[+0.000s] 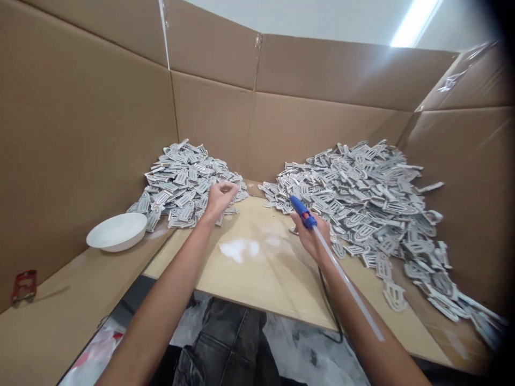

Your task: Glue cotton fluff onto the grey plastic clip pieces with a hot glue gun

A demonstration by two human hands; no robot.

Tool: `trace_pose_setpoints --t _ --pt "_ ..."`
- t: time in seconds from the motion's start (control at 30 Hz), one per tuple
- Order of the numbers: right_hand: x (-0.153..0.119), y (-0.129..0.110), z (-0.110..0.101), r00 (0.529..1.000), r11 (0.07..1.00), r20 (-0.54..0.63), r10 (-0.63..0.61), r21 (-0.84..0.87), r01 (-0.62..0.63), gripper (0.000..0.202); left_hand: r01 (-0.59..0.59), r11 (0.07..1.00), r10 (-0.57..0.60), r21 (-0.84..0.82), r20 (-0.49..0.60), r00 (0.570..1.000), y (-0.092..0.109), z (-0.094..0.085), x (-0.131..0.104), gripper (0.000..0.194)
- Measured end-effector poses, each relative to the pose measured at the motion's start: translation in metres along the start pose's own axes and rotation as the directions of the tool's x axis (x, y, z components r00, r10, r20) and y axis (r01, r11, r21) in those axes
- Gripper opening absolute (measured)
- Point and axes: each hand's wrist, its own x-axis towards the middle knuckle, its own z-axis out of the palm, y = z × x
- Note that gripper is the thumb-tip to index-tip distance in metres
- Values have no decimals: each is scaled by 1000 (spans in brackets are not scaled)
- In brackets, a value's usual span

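Note:
My right hand (313, 236) is wrapped round a blue hot glue gun (301, 210), its nozzle pointing away from me toward the right heap. A long clear glue stick (348, 283) trails from its back end over my forearm. My left hand (222, 197) is at the front right of the left heap, with thumb and fingers curled together in a pinch. Whatever is between those fingertips, if anything, is too small to make out. Flat grey slotted pieces make up the left heap (185, 174) and the larger right heap (358, 187).
A white bowl (117, 231) stands left of the left heap. Farther left lies a red tool (24, 286). Cardboard walls (322, 75) enclose the back and sides. White smears (239, 248) mark the wooden board (265, 289). A dark cord (330, 300) hangs over its front edge.

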Motion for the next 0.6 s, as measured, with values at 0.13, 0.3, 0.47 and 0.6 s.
trace_pose_setpoints --t 0.13,0.3,0.47,0.6 --pt "0 4 -1 1000 1000 -8 14 -18 -14 54 -118 949 -47 291 504 862 -6 2 -20 30" --pt "4 7 -3 998 997 21 53 -52 -52 53 -184 850 -263 494 701 663 -18 9 -28 57" --pt "6 13 -2 983 989 171 71 -139 -47 40 -244 828 -304 506 769 562 -26 23 -31 57" --pt "5 14 -3 921 984 385 62 -177 8 28 -191 855 -321 483 781 536 -28 27 -36 35"
